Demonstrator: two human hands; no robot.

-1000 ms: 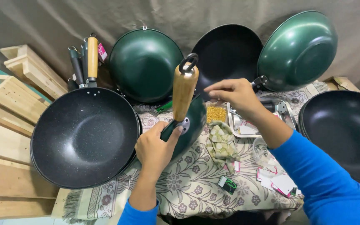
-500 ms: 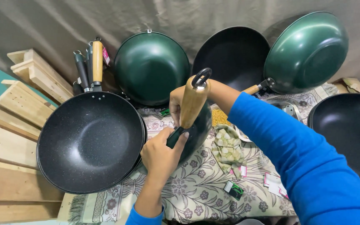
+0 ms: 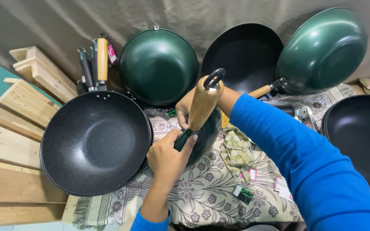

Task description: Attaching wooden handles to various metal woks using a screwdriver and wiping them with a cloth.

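Head view: only view, looks down over the desk
Held pan (image 3: 208, 132): dark green wok-type pan, tipped on edge between both hands, body mostly hidden behind its own handle and the left hand, over the floral cloth (image 3: 202, 192)
Wooden handle (image 3: 203, 105): points up at the camera, dark metal neck below, hanging loop on top
Left hand (image 3: 168, 156): closed around the dark neck at the handle base
Right hand (image 3: 186, 109): reaches behind the pan, on its far rim; finger spread cannot tell, hidden
Handling guess: rigid metal, probably fairly heavy, smooth coated wall likely slippery; wood handle or neck is the best hold, rim as second support
Nearby: speckled black pan (image 3: 95, 141) just beside on the left; green pan (image 3: 158, 64) leaning behind
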